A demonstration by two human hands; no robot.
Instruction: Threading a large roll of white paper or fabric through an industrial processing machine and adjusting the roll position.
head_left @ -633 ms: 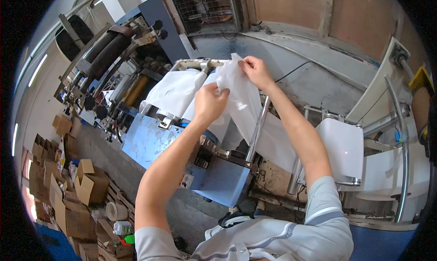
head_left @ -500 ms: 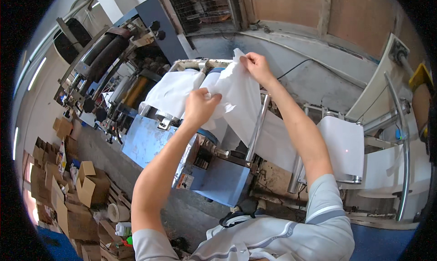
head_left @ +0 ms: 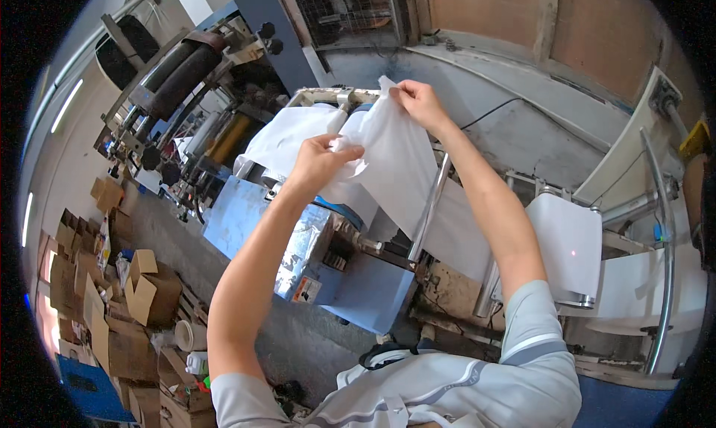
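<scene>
The left hand [head_left: 319, 159] is closed around a gathered fold of the thin white, crumpled sheet of paper-like web material [head_left: 388, 152], fingers curled over the top of the bunch and thumb beneath it. The right hand [head_left: 418, 103] pinches the upper edge of the same sheet between thumb and fingertips, above and to the right of the left-hand grip, so that the sheet hangs stretched between the two holds. Below the right-hand pinch the sheet falls away over a bare steel guide bar [head_left: 429, 204] that slants down from the grips. To the left of the left-hand grip, more white web lies draped over the top of the blue-painted metal machine housing [head_left: 350, 279], which stands directly beneath both hands. Further left of the grips sit dark rubber-covered rollers [head_left: 175, 62] on the machine frame. Well to the right of the right-hand grip, a wide white roll of web [head_left: 570, 245] runs on a steel shaft. Down to the left, well apart from both hands, brown corrugated cardboard boxes [head_left: 112, 301] are stacked on the floor.
</scene>
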